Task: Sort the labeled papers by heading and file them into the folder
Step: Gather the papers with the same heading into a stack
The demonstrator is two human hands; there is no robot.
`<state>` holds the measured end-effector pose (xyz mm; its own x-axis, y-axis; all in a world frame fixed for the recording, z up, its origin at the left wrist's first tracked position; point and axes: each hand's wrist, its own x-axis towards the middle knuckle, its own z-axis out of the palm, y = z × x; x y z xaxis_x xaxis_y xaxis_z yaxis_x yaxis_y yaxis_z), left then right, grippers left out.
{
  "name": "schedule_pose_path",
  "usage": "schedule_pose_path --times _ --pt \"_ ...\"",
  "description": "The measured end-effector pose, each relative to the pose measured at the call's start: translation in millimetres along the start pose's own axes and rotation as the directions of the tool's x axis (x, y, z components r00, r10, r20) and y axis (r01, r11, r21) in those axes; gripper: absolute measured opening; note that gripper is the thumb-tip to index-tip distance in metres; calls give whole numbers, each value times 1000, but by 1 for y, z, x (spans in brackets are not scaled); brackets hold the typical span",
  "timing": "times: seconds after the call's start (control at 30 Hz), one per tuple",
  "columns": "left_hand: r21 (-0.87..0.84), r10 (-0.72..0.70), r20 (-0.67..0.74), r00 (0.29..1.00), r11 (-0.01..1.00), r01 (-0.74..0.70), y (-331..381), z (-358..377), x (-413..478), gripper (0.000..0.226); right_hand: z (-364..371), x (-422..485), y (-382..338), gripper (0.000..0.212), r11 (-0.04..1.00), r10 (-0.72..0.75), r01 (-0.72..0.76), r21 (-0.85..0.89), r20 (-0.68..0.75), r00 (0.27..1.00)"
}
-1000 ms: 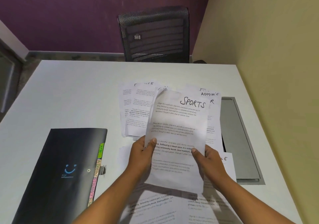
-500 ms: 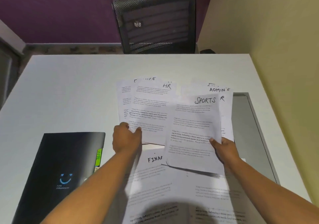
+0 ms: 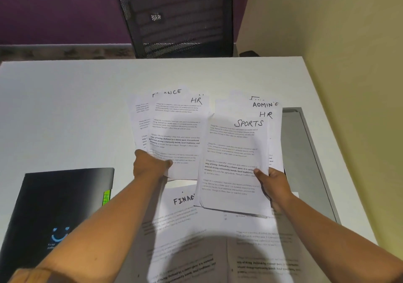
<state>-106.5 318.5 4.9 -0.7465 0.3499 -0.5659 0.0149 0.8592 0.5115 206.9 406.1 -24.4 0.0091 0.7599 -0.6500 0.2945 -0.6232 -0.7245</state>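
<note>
My right hand (image 3: 271,184) pinches the lower right edge of a white sheet headed SPORTS (image 3: 234,162), held slightly above the table. Behind it lie sheets headed ADMIN (image 3: 265,104) and HR (image 3: 266,115). My left hand (image 3: 149,165) grips the bottom of a sheet headed HR (image 3: 176,134), which lies on a stack with a partly hidden heading ending in NCE (image 3: 168,92). Below the hands a sheet marked FINAN (image 3: 181,202) lies flat. A black folder (image 3: 54,213) with coloured tabs lies closed at the lower left.
The white table (image 3: 65,108) extends left and back. A grey recessed panel (image 3: 305,162) sits by the right edge, next to a yellow wall. A black mesh chair (image 3: 174,16) stands behind the far edge. More printed sheets (image 3: 261,261) lie near the front.
Both hands held the SPORTS sheet at first. My left hand let go and moved left to the HR sheet, while my right hand carried SPORTS to the right over the ADMIN stack.
</note>
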Motion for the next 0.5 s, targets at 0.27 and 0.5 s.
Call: schedule_pose_path --times 0.27,0.5 --pt "-232 -31 99 995 971 53 9 -3 4 14 -2 4 4 24 1000 17 -17 1 -3 1000" --pt "-224 37 302 953 974 33 -8 -23 4 37 -3 6 6 16 1000 -6 6 -12 21 1000"
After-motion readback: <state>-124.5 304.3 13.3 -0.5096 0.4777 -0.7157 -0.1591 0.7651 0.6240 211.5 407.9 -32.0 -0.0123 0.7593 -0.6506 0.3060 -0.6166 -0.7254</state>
